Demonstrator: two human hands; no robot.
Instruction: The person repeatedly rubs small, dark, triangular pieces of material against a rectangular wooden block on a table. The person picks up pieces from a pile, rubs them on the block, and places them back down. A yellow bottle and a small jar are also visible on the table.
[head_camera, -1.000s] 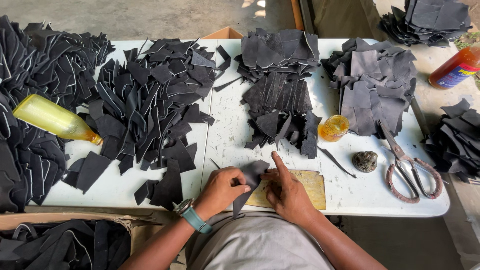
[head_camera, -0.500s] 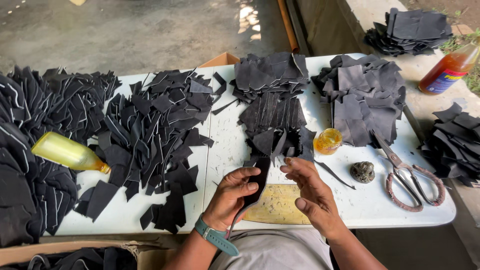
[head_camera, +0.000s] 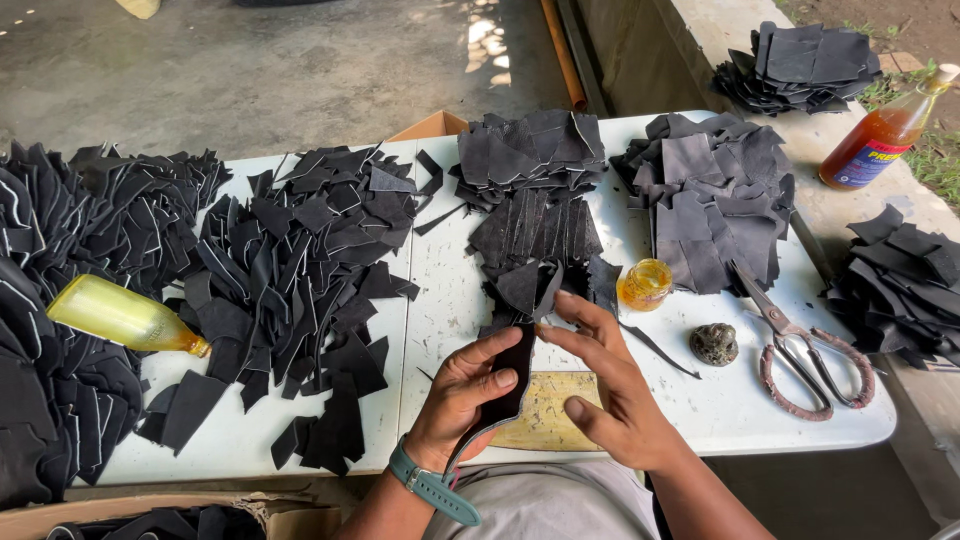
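Observation:
Both hands are lifted above the near edge of the white table (head_camera: 700, 420), holding one black leather piece (head_camera: 515, 378) upright between them. My left hand (head_camera: 462, 398), with a teal watch on its wrist, pinches the piece from the left with thumb and fingers. My right hand (head_camera: 605, 380) grips its right side, fingers stretched along the top. Under the hands lies a worn yellowish board (head_camera: 545, 410). Just beyond the piece is a fanned stack of black leather pieces (head_camera: 535, 245).
Heaps of black leather cuttings (head_camera: 290, 270) cover the left and middle of the table, another heap (head_camera: 715, 195) at right. A yellow bottle (head_camera: 125, 315) lies left. A small amber jar (head_camera: 645, 283), a dark stone (head_camera: 714, 343), scissors (head_camera: 800, 345) and an orange bottle (head_camera: 880, 135) sit right.
The hands pressed a leather piece flat on the yellowish board, then lifted it off. Now they hold it upright above the table edge.

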